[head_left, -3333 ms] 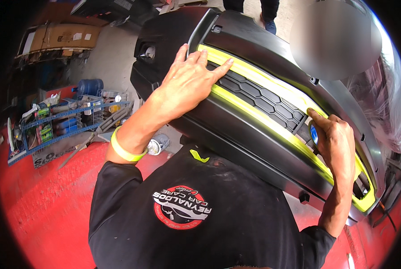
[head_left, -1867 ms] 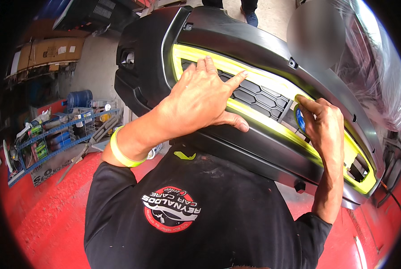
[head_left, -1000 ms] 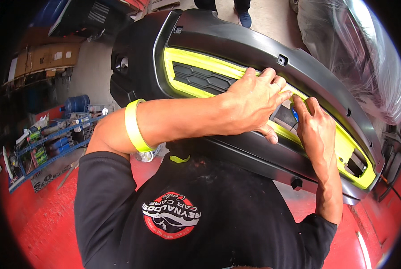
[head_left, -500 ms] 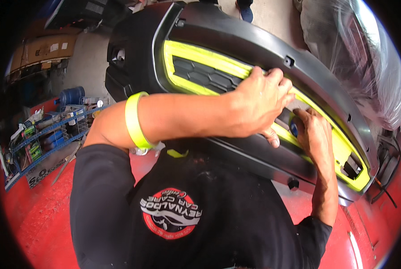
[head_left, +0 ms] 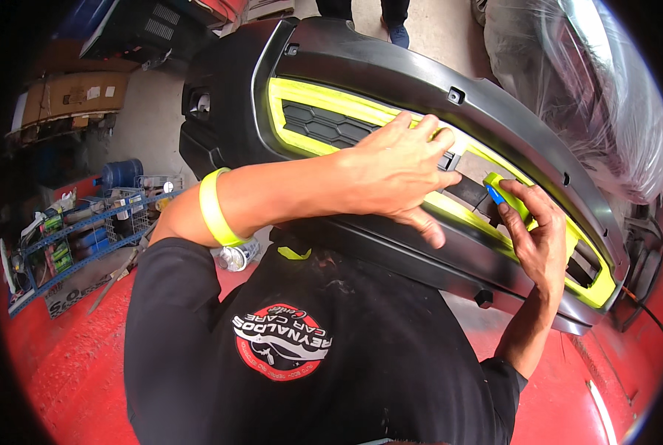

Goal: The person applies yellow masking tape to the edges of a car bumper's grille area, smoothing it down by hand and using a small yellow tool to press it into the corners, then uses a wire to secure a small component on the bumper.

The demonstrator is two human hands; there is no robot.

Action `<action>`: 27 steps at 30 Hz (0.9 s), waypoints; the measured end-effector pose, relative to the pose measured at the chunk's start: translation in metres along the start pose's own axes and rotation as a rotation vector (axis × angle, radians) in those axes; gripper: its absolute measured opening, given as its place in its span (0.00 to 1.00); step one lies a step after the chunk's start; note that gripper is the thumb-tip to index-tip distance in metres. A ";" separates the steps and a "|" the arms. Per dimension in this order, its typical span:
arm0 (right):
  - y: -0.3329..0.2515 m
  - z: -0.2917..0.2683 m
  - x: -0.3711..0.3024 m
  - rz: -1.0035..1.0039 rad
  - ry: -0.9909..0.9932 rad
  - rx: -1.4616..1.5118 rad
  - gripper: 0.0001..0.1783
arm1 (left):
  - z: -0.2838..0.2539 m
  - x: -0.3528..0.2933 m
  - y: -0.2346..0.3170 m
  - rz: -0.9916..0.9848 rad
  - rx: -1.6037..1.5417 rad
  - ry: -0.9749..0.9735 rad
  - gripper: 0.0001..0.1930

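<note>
I see a black car bumper [head_left: 390, 67] tilted up in front of me, its lower edge against my chest, over the red floor [head_left: 57, 371]. Its grille opening is edged with yellow-green masking tape [head_left: 302, 96]. My left hand [head_left: 398, 174] lies flat on the grille, fingers spread and pressing across the tape line near the middle; its grip is wide, holding nothing. My right hand [head_left: 542, 237] sits just beside it further along the grille, its grip closed narrow around a small blue tool [head_left: 496, 194] with a strip of tape at its tip, pressed to the yellow edge. A yellow wristband [head_left: 214, 208] circles my left forearm. A spray can [head_left: 236, 256] lies on the floor below that arm. A blue wire rack [head_left: 79, 230] of bottles stands well off to the left, and a plastic-wrapped car [head_left: 591, 96] sits beyond the bumper on the right.
</note>
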State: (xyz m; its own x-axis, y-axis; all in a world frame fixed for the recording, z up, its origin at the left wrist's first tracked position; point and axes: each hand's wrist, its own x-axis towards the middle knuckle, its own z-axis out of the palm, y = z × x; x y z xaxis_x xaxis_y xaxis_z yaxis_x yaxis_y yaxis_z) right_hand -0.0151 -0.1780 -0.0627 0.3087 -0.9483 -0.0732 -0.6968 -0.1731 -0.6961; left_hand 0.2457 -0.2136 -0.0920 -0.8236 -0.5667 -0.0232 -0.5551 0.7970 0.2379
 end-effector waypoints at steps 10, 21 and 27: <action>-0.026 0.000 -0.006 -0.074 0.036 -0.043 0.18 | 0.002 -0.104 -0.036 -0.449 -0.001 -0.037 0.64; -0.029 0.009 -0.003 -0.167 0.054 0.030 0.18 | 0.016 -0.106 -0.049 -0.784 -0.123 -0.021 0.69; -0.028 0.008 -0.007 -0.190 0.041 0.006 0.23 | 0.010 -0.108 -0.035 -0.700 0.034 0.134 0.57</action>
State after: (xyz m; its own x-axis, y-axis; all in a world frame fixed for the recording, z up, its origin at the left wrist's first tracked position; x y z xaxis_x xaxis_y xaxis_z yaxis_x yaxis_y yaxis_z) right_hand 0.0076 -0.1639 -0.0485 0.4072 -0.9090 0.0890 -0.6245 -0.3481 -0.6992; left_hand 0.3534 -0.1784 -0.1076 -0.2525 -0.9668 -0.0389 -0.9534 0.2417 0.1805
